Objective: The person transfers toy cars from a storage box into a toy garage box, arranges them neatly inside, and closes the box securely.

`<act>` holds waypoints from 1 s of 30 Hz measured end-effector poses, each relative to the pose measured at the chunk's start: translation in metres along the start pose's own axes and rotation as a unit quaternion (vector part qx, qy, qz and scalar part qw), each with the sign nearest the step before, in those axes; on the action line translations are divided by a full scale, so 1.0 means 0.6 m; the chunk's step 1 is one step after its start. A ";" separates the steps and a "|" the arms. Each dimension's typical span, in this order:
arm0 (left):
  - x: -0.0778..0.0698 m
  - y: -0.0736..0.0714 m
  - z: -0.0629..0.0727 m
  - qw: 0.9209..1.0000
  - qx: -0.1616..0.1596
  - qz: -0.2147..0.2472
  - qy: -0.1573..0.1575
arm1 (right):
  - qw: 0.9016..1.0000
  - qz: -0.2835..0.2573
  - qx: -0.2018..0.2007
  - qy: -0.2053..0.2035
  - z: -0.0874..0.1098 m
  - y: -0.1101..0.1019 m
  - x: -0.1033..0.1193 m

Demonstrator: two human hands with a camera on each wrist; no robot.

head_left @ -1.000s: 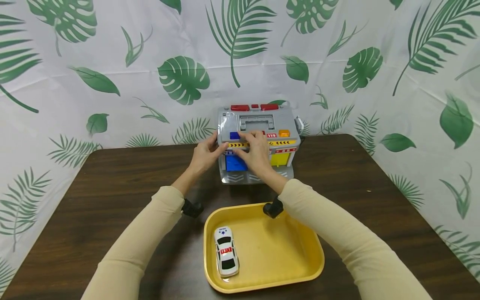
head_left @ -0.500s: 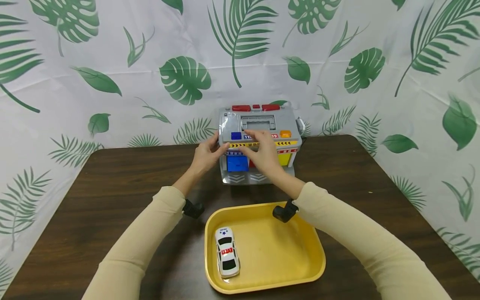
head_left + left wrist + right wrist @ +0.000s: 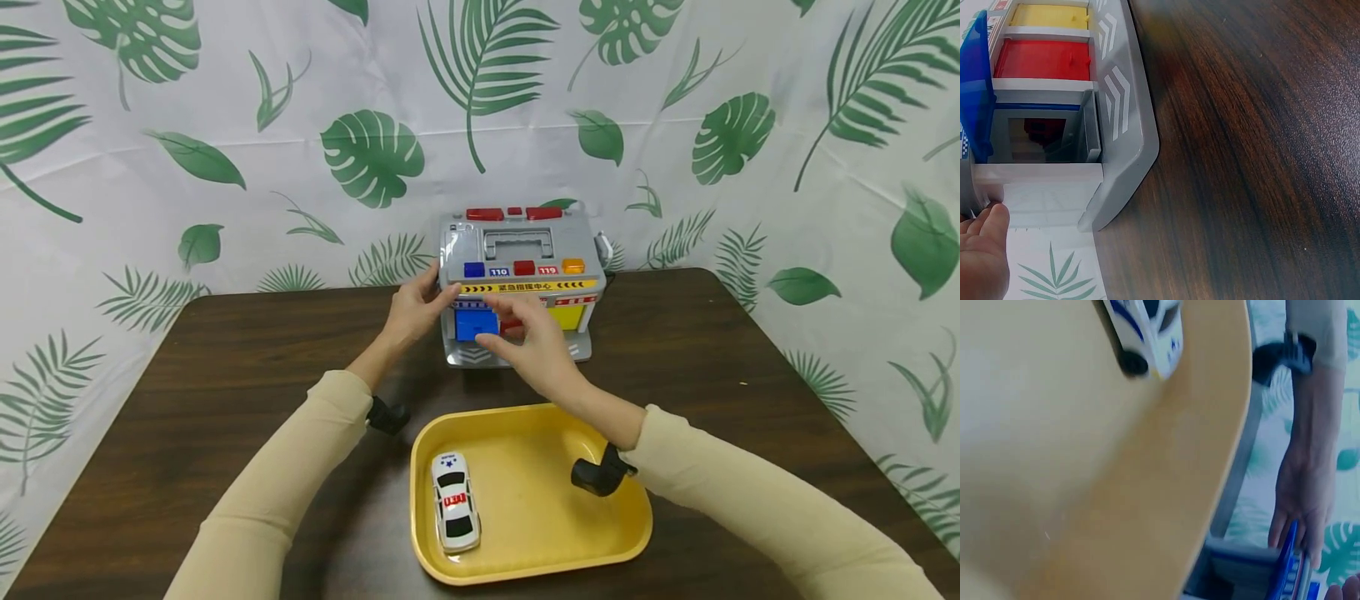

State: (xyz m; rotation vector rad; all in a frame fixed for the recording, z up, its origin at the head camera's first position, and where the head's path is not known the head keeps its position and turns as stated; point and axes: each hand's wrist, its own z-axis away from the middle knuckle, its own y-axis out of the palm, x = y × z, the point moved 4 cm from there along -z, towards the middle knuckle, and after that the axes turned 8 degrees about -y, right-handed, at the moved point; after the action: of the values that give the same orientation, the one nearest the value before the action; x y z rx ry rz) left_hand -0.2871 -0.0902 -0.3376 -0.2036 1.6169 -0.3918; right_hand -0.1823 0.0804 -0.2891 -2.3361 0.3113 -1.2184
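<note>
A grey toy garage [image 3: 459, 242] stands at the back of the table, with blue, red and orange buttons on its sloped roof. My left hand [image 3: 412, 310] grips its left roof edge, thumb in front and fingers behind. The blue door [image 3: 977, 87] is swung up, and its bay shows open in the left wrist view. The red door [image 3: 1044, 60] and yellow door [image 3: 1050, 17] are down. My right hand [image 3: 542, 348] hovers in front of the garage, thumb and fingers apart, holding nothing. It hides part of the red door in the head view.
A yellow tray [image 3: 547, 508] lies nearer on the brown table [image 3: 247, 367], below the right forearm. A white toy police car [image 3: 454, 505] sits at the tray's left side. A leaf-print cloth [image 3: 285, 167] hangs behind the table.
My right hand has left the roof buttons and come down and back to the right. The blue door has tilted up. The left hand keeps its hold on the garage.
</note>
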 end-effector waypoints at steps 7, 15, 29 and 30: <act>0.000 0.000 -0.001 1.000 -0.001 -0.004 0.002 | 0.997 -0.053 0.032 0.043 0.050 0.010 0.017; 0.001 0.001 0.000 1.000 0.005 -0.008 -0.009 | 0.984 -0.093 0.079 0.130 0.107 0.028 0.022; 0.001 0.000 0.000 1.000 0.011 -0.015 -0.016 | 0.923 -0.183 0.200 0.275 0.189 0.080 0.005; 0.001 0.000 0.000 1.000 0.011 -0.017 -0.017 | 0.920 -0.184 0.205 0.281 0.193 0.082 0.004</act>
State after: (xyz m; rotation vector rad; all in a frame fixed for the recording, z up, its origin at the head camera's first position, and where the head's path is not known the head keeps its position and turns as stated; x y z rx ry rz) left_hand -0.2869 -0.0905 -0.3381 -0.2202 1.5769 -0.4291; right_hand -0.0855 0.0732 -0.3689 -1.6910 -0.2020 -1.9199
